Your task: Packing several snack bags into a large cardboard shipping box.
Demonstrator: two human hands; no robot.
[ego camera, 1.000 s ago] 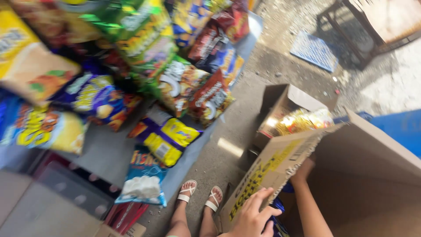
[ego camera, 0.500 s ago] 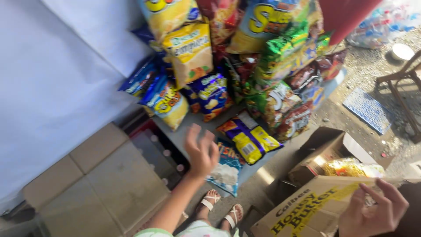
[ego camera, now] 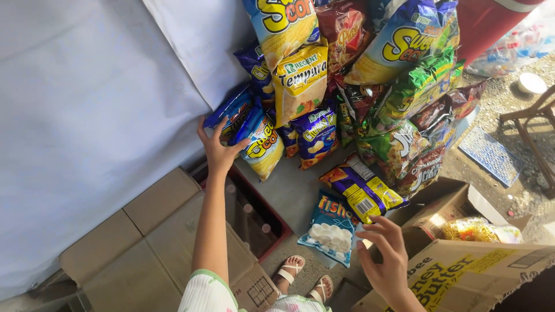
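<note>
Fingers of left hand touch blue snack bag.

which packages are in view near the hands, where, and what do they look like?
Blue-and-yellow snack bag: pile's left edge, under left hand.
Yellow snack bag: upright, upper centre.
Purple-and-yellow snack bag: flat, near right hand.
Light-blue snack bag: lower centre, white pieces pictured.
Brown cardboard box: bottom right, yellow print.
</note>
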